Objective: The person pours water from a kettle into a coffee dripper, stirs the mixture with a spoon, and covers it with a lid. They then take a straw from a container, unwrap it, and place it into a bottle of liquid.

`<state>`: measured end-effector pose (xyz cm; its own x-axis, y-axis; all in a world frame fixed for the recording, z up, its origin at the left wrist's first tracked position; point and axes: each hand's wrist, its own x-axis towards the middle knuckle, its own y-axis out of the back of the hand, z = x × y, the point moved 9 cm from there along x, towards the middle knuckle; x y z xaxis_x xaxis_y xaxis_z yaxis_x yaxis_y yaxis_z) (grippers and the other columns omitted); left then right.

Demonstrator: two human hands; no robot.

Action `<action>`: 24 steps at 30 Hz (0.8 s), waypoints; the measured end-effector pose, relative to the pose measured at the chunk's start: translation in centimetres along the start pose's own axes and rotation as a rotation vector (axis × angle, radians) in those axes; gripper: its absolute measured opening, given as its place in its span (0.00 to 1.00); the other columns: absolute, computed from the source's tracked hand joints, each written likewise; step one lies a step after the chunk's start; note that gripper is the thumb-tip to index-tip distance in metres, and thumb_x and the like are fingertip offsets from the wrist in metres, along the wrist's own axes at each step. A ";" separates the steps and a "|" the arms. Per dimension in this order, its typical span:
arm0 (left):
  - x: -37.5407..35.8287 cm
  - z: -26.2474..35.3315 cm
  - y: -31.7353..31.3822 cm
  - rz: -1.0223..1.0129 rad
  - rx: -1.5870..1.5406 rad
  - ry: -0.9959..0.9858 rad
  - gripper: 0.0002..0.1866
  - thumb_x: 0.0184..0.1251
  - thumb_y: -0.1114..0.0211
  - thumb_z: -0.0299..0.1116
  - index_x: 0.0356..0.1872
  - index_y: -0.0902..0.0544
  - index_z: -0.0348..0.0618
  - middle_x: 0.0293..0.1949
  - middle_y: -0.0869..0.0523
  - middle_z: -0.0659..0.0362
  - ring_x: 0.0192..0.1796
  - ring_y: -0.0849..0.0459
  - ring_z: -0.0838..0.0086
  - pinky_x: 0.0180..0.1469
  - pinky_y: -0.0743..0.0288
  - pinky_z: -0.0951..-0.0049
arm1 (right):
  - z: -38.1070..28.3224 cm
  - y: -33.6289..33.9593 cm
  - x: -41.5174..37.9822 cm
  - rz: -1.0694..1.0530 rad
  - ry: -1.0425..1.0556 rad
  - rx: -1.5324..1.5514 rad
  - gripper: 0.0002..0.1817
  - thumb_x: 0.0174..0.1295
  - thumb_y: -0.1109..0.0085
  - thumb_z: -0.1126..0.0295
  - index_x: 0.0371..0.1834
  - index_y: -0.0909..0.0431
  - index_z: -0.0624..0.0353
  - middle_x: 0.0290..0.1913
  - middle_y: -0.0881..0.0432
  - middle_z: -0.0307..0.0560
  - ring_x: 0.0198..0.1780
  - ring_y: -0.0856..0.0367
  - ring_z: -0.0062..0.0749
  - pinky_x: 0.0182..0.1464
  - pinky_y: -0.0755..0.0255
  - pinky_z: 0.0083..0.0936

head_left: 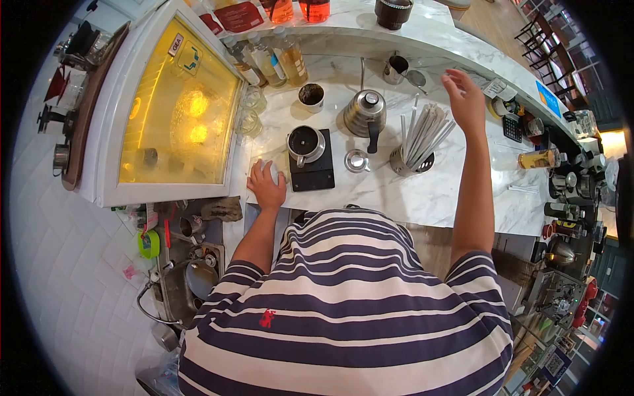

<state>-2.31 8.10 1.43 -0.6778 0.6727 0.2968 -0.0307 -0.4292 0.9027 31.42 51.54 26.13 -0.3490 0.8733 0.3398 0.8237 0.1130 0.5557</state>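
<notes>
My left hand (266, 186) lies on the marble counter (264, 218) with its fingers spread; a small pale patch shows by the fingertips, and I cannot make out what it is. Just right of it, a metal coffee dripper (306, 144) with dark contents stands on a black scale (314, 179). My right hand (464, 99) is raised over the counter's far right part, fingers apart and slightly bent, with nothing visible in it. Nearest to it are a holder of wrapped straws (424, 138) and a steel pitcher (395, 68). A gooseneck kettle (365, 113) and a small metal lid (356, 160) stand between the hands.
A cup with dark contents (311, 98) stands behind the scale. Several bottles (271, 61) and glasses (249, 121) line the lit display case (178, 112) at left. A raised ledge (436, 33) runs along the back. A sink (178, 290) is at lower left.
</notes>
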 end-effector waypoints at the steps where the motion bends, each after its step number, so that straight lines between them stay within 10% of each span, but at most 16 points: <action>1: 0.0 0.0 0.0 0.001 0.001 0.000 0.28 0.67 0.33 0.43 0.67 0.21 0.47 0.73 0.27 0.48 0.78 0.35 0.52 0.76 0.48 0.41 | -2.0 0.6 -1.5 0.040 0.024 0.007 0.20 0.70 0.31 0.57 0.57 0.13 0.59 0.46 0.08 0.53 0.49 0.10 0.37 0.55 0.21 0.33; 11: 0.1 -0.1 -0.2 0.005 0.017 -0.007 0.27 0.68 0.32 0.42 0.67 0.21 0.48 0.72 0.28 0.48 0.78 0.35 0.52 0.75 0.49 0.42 | -6.3 -12.3 -19.8 -0.331 -0.202 0.261 0.15 0.68 0.30 0.65 0.53 0.14 0.62 0.47 0.09 0.52 0.48 0.10 0.41 0.55 0.20 0.35; 18: 0.0 -0.7 -0.7 -0.035 -0.017 -0.019 0.30 0.68 0.32 0.44 0.69 0.23 0.47 0.74 0.30 0.46 0.79 0.37 0.49 0.74 0.48 0.36 | 0.8 -22.6 -24.7 -0.569 0.037 -0.419 0.38 0.62 0.28 0.60 0.76 0.31 0.49 0.77 0.32 0.48 0.76 0.32 0.52 0.68 0.27 0.52; 24: -1.2 0.0 0.0 -0.068 -0.074 -0.064 0.37 0.67 0.30 0.44 0.75 0.31 0.47 0.75 0.31 0.45 0.80 0.38 0.47 0.77 0.51 0.39 | 1.6 -22.3 -28.8 -0.512 0.067 -0.529 0.35 0.61 0.27 0.57 0.73 0.27 0.46 0.75 0.30 0.50 0.76 0.32 0.53 0.69 0.31 0.53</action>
<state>-1.50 7.26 1.09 -0.6243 0.7376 0.2574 -0.1306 -0.4235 0.8964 23.77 24.63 2.77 -0.6722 0.7400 -0.0243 0.2305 0.2403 0.9429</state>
